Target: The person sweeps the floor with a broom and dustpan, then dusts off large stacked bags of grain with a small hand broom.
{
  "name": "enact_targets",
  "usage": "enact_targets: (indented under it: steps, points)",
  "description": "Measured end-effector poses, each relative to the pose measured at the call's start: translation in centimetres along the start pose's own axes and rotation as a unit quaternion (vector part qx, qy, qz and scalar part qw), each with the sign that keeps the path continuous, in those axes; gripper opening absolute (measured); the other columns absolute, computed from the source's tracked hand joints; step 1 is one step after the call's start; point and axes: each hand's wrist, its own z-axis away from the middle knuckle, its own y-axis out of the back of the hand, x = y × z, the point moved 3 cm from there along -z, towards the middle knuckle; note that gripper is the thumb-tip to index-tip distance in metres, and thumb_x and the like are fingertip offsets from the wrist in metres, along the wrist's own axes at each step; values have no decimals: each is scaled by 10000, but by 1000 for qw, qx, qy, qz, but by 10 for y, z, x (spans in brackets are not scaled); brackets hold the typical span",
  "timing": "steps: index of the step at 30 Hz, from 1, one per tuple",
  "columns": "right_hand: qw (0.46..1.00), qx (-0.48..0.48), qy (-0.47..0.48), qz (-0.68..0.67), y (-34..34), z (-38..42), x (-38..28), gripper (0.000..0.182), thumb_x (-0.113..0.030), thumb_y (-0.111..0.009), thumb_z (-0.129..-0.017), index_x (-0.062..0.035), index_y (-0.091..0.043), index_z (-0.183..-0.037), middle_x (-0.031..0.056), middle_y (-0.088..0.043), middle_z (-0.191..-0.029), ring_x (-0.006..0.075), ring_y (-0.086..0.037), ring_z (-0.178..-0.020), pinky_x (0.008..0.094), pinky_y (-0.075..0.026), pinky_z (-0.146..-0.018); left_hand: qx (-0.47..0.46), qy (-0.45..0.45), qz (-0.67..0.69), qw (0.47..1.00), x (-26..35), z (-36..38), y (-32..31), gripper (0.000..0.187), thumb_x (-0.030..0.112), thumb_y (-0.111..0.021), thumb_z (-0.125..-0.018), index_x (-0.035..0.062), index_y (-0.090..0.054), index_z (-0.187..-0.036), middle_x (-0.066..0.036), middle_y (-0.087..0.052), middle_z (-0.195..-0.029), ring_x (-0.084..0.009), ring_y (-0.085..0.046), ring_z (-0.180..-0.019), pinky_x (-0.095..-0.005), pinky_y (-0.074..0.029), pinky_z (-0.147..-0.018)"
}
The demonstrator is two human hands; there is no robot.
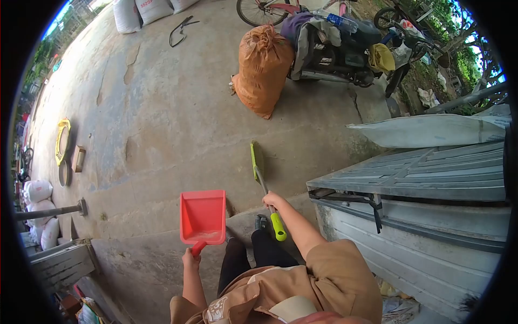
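Observation:
My left hand [191, 259] is closed round the short handle of a red dustpan [203, 213], its wide mouth facing away from me. A little pale dust shows inside the pan near the handle end. My right hand [271, 200] grips the grey shaft of a brush [255, 162] with a lime-green head. The brush's lime-green grip end [278, 227] sticks out below my fist, towards my body. The head of the brush is out in front of me, over the concrete floor [178, 135], to the right of the dustpan.
An orange sack [263, 73] stands ahead beside a loaded motorbike [334, 59]. A grey metal chest [410, 178] is close on my right. White sacks [128, 15] lie at the far left, and a yellow-rimmed basin [63, 141] rests on the left.

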Motion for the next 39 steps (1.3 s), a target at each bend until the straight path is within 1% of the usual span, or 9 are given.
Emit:
enact_targets:
  steps: [7, 10, 14, 17, 19, 22, 27, 30, 39]
  points:
    - [967, -127, 51, -213, 4, 36, -57, 146, -79, -531, -796, -59, -391, -834, 36, -428, -501, 119, -405, -360, 277, -359, -330, -14, -3, -52, 999, 36, -53, 28, 230, 256, -439, -806, 89, -496, -953, -56, -576, -875, -191, -571, -722, -310, -381, -608]
    - [980, -60, 68, -176, 9, 82, -44, 159, -95, -514, -817, -92, -364, -871, 16, -414, -549, 75, -370, -370, 245, -343, -318, 42, -22, -22, 999, 66, -54, 32, 200, 220, -487, -763, 43, -526, -850, -63, -547, -745, -167, -492, -555, -322, -363, -501]
    - [992, 93, 6, -82, -1, 110, -1, 312, -63, -501, -801, -92, -365, -1080, 24, -407, -539, 105, -406, -377, 257, -350, -322, 46, 1, -26, 999, 96, -111, 67, 243, 242, -505, -762, 54, -521, -915, -68, -555, -826, -190, -532, -660, -338, -378, -598]
    - [980, 193, -18, -36, -22, 66, 30, 221, -44, -502, -768, -33, -460, -985, 57, -448, -509, 154, -444, -385, 300, -368, -346, 36, 6, -30, 999, 127, -121, 90, 257, 238, -509, -758, 55, -516, -939, -70, -554, -864, -200, -547, -705, -353, -384, -638]
    - [979, 144, -142, 2, -46, 44, 30, 72, -66, -506, -744, -4, -534, -720, 91, -486, -478, 204, -467, -386, 340, -381, -376, 42, 12, -35, 998, 142, -124, 112, 261, 234, -511, -756, 56, -514, -947, -70, -553, -877, -203, -552, -720, -361, -385, -651]
    - [994, 63, -87, 37, -103, -7, 21, 232, -102, -508, -739, -40, -499, -515, 111, -503, -457, 226, -467, -375, 359, -389, -400, 68, 5, -48, 996, 162, -131, 137, 256, 214, -516, -751, 52, -515, -949, -70, -555, -875, -203, -556, -729, -367, -386, -647]
    - [988, -56, -21, -145, -196, -18, -90, 223, -75, -494, -737, -44, -442, -522, 85, -457, -438, 205, -444, -343, 335, -391, -342, 83, 20, -46, 995, 177, -163, 162, 280, 222, -529, -762, 54, -506, -985, -71, -551, -921, -205, -551, -807, -383, -395, -699]
    - [972, -92, -17, -214, -222, -15, -153, 124, -50, -495, -778, -77, -376, -803, 17, -416, -515, 106, -402, -364, 255, -363, -336, 79, 32, -6, 996, 187, -170, 157, 284, 232, -516, -776, 61, -499, -1002, -68, -552, -938, -203, -545, -833, -389, -385, -752]
    - [960, -97, 13, -264, -157, 30, -203, 177, -81, -493, -827, -144, -370, -938, -23, -407, -583, 36, -359, -392, 192, -307, -345, 76, 24, 11, 997, 218, -175, 130, 267, 229, -480, -785, 61, -511, -990, -66, -554, -943, -209, -550, -844, -401, -370, -782]
